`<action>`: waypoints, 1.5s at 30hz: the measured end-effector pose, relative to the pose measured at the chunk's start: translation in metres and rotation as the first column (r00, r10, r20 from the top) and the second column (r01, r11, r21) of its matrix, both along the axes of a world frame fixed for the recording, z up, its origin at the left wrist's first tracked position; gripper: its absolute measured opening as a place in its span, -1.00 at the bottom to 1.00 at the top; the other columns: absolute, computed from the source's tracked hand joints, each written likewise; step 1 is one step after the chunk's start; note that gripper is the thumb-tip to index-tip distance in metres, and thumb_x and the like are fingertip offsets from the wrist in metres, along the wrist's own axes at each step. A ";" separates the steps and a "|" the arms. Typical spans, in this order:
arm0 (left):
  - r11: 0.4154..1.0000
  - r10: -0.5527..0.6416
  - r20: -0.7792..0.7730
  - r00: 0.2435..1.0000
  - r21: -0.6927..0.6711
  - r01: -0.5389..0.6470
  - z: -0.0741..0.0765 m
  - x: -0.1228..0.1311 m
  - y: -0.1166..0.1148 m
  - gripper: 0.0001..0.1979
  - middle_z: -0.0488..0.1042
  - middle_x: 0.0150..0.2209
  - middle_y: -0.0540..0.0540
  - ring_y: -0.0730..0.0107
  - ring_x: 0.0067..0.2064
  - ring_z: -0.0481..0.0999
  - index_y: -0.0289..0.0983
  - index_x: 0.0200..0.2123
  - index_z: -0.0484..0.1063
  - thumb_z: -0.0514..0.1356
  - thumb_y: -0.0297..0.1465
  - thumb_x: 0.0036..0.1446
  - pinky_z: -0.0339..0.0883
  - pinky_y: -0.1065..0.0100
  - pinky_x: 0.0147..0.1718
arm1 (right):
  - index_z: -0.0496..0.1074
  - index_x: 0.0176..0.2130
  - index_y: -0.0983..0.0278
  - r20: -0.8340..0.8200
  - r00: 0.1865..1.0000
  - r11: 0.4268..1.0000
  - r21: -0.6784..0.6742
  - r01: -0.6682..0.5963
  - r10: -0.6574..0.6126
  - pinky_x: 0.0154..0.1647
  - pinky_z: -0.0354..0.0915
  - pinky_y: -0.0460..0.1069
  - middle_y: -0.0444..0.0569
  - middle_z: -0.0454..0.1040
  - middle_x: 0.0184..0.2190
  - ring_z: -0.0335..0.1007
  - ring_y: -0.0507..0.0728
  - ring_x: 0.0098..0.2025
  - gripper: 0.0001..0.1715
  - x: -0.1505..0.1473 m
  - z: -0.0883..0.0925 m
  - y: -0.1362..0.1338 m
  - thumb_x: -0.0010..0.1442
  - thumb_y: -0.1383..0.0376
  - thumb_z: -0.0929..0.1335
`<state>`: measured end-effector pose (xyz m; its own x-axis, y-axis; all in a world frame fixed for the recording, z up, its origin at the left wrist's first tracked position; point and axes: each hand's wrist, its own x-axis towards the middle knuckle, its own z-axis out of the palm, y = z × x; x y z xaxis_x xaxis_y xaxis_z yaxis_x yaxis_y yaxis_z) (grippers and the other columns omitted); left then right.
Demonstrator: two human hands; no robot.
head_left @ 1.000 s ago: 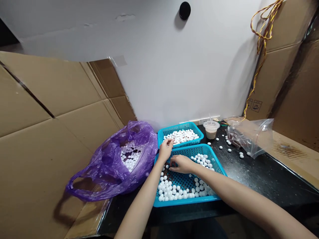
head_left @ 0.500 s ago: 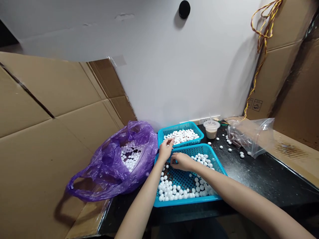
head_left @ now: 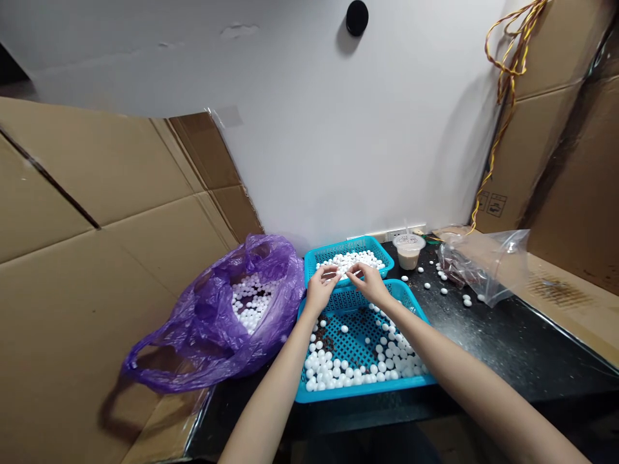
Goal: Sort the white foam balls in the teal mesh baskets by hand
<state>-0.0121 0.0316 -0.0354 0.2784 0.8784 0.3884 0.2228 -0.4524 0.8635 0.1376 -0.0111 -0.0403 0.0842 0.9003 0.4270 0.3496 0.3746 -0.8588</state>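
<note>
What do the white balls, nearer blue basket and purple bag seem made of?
The white balls look like matte foam, possibly polystyrene, from their dull surface. The nearer blue basket looks like moulded plastic, with an even lattice. The purple bag looks like thin plastic film, creased and translucent.

We've got white balls (head_left: 322,370), small, round, loose in near blue basket (head_left: 362,392), heaped toward lower left corner, scattered across mesh; more crowded in far blue basket (head_left: 338,245), just above it, bottom center of frame.
</note>
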 end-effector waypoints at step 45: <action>0.998 -0.050 0.108 0.993 -0.040 0.055 0.006 0.003 -0.008 -0.74 0.44 -0.39 -0.03 0.41 -0.31 0.47 -0.30 -0.42 0.33 0.28 -0.33 -0.21 0.37 0.30 -0.25 | 0.32 -0.46 0.31 0.030 0.999 0.987 0.161 -0.019 0.015 -0.42 0.24 -0.09 -0.08 0.41 -0.50 0.34 0.04 -0.42 -0.91 -0.002 0.006 -0.005 0.03 0.35 0.25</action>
<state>-0.0093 0.0238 -0.0296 0.2834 0.8801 0.3810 0.1051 -0.4234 0.8998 0.1360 -0.0163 -0.0346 0.0550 0.8204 0.5691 0.3655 0.5139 -0.7761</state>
